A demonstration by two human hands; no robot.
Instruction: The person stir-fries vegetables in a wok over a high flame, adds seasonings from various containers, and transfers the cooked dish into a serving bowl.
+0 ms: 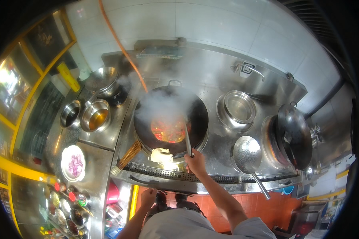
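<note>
My right hand (195, 163) grips the handle of a metal cooking utensil (188, 138), whose far end goes into a large black wok (200, 119). Red and yellow food (169, 130) fills the wok's bottom, and steam veils its upper part. A folded pale cloth (162, 156) lies over the wok's near rim. My left hand (149, 195) hangs at the stove's front edge, its fingers curled; nothing shows in it. A bamboo wok brush (130, 156) rests to the left of the wok, touching the rim area.
Left stand a bowl of yellow liquid (98, 119), a bowl of dark liquid (71, 114) and a white dish of purplish pieces (73, 163). Right are stacked steel pots (240, 107), a perforated ladle (247, 154) with its handle past the edge, and another wok (300, 134). An orange hose (122, 49) hangs behind.
</note>
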